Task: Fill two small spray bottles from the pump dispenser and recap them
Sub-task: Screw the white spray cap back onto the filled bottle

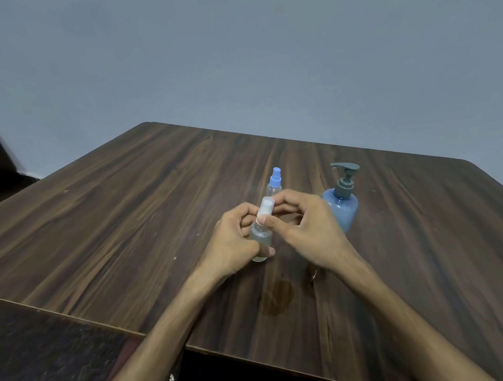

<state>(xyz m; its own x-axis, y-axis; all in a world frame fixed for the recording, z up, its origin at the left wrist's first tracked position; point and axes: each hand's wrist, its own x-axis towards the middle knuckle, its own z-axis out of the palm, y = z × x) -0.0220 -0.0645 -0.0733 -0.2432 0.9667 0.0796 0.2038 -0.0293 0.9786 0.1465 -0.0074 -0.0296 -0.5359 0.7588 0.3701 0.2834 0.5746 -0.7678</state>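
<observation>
Pump dispenser point(341, 205) obstructs right; blue-capped spray bottle point(274, 183) stands left of it, narrow gap between. Table point(129, 214) left of the bottle open.

Table point(129, 228) is showing dark wood-grain laminate, smooth, faint sheen, with a duller stain patch point(276, 299) near its front edge. Pump dispenser point(341, 206) standing on the table is looking like translucent blue plastic, glossy, with matt grey-green plastic pump head. Near spray bottle point(261, 236) over the table centre is showing clear plastic, frosted white cap. Far spray bottle point(274, 182) is showing clear plastic, matt blue nozzle.
</observation>
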